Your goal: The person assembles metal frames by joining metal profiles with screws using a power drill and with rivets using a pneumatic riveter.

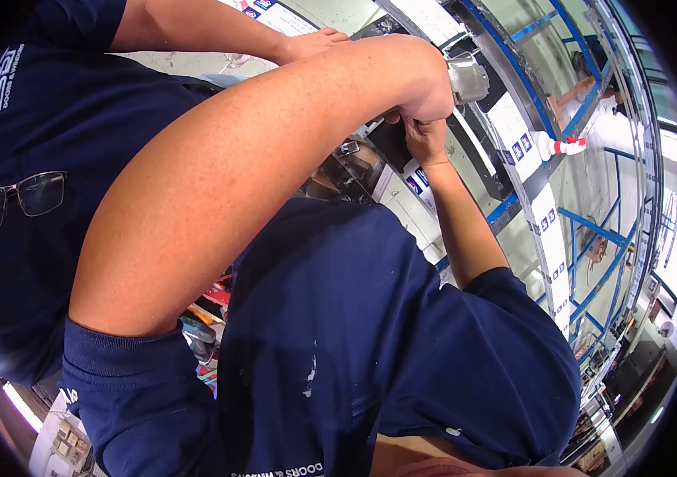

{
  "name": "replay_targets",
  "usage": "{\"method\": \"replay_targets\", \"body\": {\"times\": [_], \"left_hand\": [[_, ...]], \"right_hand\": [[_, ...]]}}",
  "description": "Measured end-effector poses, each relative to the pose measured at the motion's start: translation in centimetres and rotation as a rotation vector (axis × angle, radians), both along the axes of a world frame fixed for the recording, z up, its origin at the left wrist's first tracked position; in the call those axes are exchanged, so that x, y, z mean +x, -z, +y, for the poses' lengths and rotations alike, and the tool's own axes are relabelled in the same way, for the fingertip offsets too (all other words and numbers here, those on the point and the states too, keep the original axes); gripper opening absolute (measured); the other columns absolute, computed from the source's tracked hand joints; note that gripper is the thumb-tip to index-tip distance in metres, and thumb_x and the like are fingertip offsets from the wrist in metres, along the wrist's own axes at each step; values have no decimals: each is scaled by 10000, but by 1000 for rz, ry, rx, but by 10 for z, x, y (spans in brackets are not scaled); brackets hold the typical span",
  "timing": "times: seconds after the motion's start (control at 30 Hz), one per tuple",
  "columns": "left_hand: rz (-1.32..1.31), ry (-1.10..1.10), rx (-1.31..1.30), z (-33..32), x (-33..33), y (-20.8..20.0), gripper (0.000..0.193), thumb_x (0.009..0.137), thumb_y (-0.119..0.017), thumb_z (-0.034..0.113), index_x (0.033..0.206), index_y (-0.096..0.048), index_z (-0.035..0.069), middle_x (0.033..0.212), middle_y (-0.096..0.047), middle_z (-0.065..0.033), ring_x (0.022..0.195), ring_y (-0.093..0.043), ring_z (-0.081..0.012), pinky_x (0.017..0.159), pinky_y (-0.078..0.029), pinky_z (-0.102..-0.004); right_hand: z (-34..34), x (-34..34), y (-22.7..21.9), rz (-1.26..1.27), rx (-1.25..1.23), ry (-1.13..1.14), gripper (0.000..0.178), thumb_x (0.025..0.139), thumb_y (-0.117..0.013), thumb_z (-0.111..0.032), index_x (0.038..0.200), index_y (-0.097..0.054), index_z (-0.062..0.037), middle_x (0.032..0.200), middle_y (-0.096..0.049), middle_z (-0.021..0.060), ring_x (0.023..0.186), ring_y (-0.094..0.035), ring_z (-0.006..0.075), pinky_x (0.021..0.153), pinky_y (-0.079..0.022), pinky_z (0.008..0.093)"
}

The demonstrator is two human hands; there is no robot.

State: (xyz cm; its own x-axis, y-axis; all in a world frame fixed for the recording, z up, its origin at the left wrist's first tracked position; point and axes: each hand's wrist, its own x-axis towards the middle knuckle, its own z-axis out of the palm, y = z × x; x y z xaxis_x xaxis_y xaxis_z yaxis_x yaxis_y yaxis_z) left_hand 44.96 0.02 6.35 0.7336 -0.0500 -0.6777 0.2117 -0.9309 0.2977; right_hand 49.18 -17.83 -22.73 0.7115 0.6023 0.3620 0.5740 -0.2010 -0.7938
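Observation:
My left arm reaches across the view, and my left hand (pixel 424 87) is bent at the wrist and closed. Past its knuckles sticks out a silver metal tool head (pixel 468 78); the rest of the tool is hidden by the hand. Just below it, my right hand (pixel 426 140) is closed, its fingers partly covered by the left hand, so what they hold does not show. Both hands are over dark and white frame profiles (pixel 474 143) with blue-and-white stickers.
A co-worker in a dark blue shirt (pixel 76 135) stands close on the left, one hand (pixel 315 44) resting near my left forearm. A white spray bottle with red trigger (pixel 547 146) is to the right, beside blue metal racking (pixel 593 222). Tools (pixel 199 330) show below my left arm.

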Motion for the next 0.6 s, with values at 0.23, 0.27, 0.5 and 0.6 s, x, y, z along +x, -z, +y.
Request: {"method": "replay_targets", "body": {"times": [0.23, 0.27, 0.5, 0.6], "left_hand": [[1, 18, 6, -1, 2, 9, 300, 881, -628, 273, 786, -797, 43, 740, -761, -86, 746, -743, -204, 785, -565, -367], [3, -14, -2, -1, 2, 10, 293, 882, -623, 268, 800, -798, 48, 742, -761, -82, 744, -741, -197, 780, -563, -365], [46, -49, -1, 3, 6, 3, 255, 879, -617, 247, 875, -797, 67, 760, -757, -70, 713, -728, -175, 749, -552, -363], [19, -94, -35, 3, 6, 4, 245, 873, -622, 244, 870, -796, 72, 756, -754, -65, 722, -729, -173, 757, -553, -375]], "right_hand": [[-4, 1, 0, 64, -17, -31, 84, 918, -706, -59, 983, -758, -48, 985, -713, 174, 958, -675, 386, 839, -534, 408], [-6, 3, -1, 94, 21, -56, 114, 936, -676, -102, 980, -751, -28, 992, -706, 187, 982, -664, 393, 873, -521, 414], [1, 2, -25, 63, 163, 26, 464, 1082, -485, -356, 1263, -676, 27, 1276, -667, 220, 1217, -616, 351, 1082, -419, 396], [0, 5, -42, -15, 147, 92, 576, 1114, -427, -449, 1361, -625, 32, 1371, -635, 183, 1301, -577, 314, 1130, -380, 383]]}}
